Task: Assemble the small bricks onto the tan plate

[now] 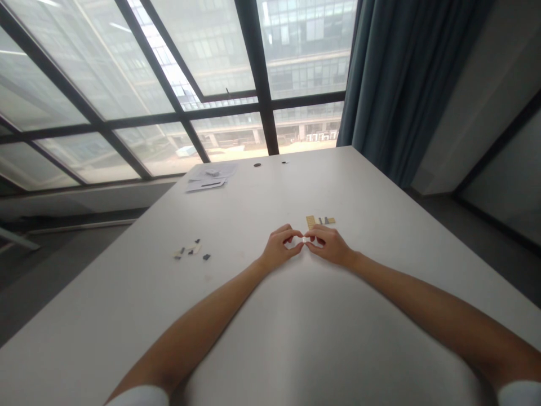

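Between my fingertips is a small white piece (304, 239), too small to make out in detail. My left hand (282, 246) pinches it from the left with thumb and forefinger. My right hand (328, 243) pinches it from the right in the same way, and the two hands almost meet. Just beyond my right hand lies a tan studded plate (310, 220), partly hidden by the fingers. Beside it sit small grey pieces (323, 220) and another tan piece (332, 220), which look like toy building bricks.
Several small loose pieces (192, 248), cream and dark, lie on the white table (253, 338) to the left, with a dark piece (207, 257) near them. Papers (209, 177) rest at the far left edge. A round black disc (257, 165) is at the back, before the windows.
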The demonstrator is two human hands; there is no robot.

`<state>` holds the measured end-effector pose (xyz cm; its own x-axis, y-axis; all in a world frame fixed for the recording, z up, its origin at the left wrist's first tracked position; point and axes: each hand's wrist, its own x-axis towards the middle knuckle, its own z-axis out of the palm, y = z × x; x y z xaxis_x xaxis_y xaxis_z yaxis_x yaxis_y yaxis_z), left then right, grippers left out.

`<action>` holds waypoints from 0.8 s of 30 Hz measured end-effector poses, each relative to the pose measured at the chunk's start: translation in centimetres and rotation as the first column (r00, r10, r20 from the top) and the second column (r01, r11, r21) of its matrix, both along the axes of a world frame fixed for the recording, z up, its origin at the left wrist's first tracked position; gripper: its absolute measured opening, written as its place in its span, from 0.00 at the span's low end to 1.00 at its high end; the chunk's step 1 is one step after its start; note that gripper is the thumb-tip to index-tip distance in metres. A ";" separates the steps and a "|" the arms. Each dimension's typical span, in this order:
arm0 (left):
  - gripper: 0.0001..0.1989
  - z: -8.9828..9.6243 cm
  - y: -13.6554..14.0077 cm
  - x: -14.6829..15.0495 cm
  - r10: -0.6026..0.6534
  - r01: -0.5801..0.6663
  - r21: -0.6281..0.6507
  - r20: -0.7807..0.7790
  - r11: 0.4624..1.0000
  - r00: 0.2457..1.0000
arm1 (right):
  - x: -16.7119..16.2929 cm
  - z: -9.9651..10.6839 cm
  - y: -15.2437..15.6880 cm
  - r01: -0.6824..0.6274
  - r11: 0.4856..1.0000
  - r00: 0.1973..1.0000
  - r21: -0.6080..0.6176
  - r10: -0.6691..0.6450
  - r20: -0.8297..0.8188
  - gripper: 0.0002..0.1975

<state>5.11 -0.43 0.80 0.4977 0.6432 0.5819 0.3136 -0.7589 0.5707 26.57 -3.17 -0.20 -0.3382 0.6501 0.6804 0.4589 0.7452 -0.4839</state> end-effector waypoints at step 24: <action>0.08 0.1 -0.1 0.1 -0.010 0.010 0.016 0.018 1.000 1.000 | 0.0 0.2 -0.2 0.018 1.000 1.000 -0.002 -0.018 0.001 0.05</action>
<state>5.22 -0.51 0.94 0.4937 0.6286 0.6009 0.2958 -0.7712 0.5637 26.56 -3.39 0.03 -0.3269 0.6577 0.6786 0.4727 0.7356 -0.4852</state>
